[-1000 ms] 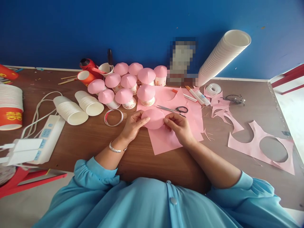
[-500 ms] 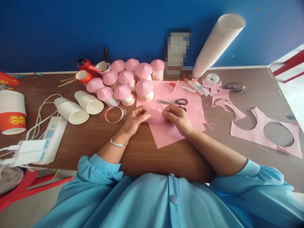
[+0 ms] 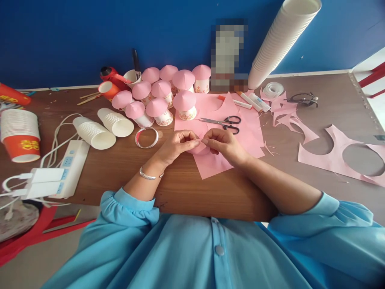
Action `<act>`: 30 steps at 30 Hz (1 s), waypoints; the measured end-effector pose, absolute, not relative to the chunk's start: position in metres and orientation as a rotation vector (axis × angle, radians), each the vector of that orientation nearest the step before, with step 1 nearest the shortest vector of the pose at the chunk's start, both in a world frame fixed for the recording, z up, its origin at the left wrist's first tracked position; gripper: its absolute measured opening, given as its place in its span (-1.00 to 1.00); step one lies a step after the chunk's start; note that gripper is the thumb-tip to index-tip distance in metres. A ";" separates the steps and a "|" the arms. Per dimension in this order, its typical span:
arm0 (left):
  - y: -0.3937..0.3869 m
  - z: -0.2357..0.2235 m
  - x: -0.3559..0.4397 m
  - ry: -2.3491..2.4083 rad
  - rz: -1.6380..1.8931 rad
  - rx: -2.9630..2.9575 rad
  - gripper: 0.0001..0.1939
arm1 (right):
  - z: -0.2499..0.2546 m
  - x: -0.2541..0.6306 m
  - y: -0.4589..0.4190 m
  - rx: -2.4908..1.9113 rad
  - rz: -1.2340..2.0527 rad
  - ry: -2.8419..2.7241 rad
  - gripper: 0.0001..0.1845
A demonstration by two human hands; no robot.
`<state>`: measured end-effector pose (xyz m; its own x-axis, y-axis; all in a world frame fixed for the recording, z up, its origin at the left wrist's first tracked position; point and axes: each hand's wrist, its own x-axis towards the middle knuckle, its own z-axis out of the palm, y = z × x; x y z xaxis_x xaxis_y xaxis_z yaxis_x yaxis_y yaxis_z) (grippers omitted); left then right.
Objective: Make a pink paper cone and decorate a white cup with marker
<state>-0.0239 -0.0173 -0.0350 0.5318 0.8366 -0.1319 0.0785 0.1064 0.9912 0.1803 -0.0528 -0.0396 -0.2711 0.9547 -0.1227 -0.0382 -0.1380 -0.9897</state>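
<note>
A round piece of pink paper (image 3: 201, 149) is pinched between my two hands, above the pink sheets (image 3: 207, 165) on the table. My left hand (image 3: 182, 146) grips its edge between thumb and fingers, and my right hand (image 3: 224, 145) does the same from the other side. Their fingertips almost meet, covering part of the paper. Just beyond my right hand lie black-handled scissors (image 3: 224, 121), blades pointing left. A roll of tape (image 3: 146, 137) rests to the left of my left hand. Behind stand several small patterned cups with pink cone tops (image 3: 184, 100).
White paper-cup stacks (image 3: 99, 134) lie at left near a power strip (image 3: 72, 168) with cables. A tall cup stack (image 3: 282, 40) leans on the blue wall. Markers (image 3: 254, 101), clear tape (image 3: 273, 90), glasses (image 3: 302, 99) and pink offcuts (image 3: 333, 156) occupy the right side.
My hands have come closer together on the pink paper circle, and their fingertips now nearly touch at its middle. Less of the paper shows. The camera view has shifted slightly.
</note>
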 end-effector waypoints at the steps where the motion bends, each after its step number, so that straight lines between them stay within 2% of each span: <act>1: -0.017 -0.036 -0.024 0.884 0.668 1.367 -0.67 | -0.040 0.181 -0.053 -1.121 1.548 -1.296 -0.55; 6: -0.017 -0.038 -0.024 0.914 0.670 1.413 -0.70 | -0.042 0.183 -0.052 -1.134 1.598 -1.279 -0.51; 14: -0.020 -0.028 -0.021 0.996 0.697 1.457 -0.65 | -0.041 0.186 -0.053 -1.155 1.551 -1.347 -0.31; 22: -0.020 -0.031 -0.024 0.945 0.736 1.448 -0.65 | -0.040 0.184 -0.052 -1.128 1.577 -1.294 -0.41; 30: -0.019 -0.038 -0.024 0.990 0.835 1.250 -0.64 | -0.040 0.184 -0.051 -1.210 1.488 -1.159 -0.38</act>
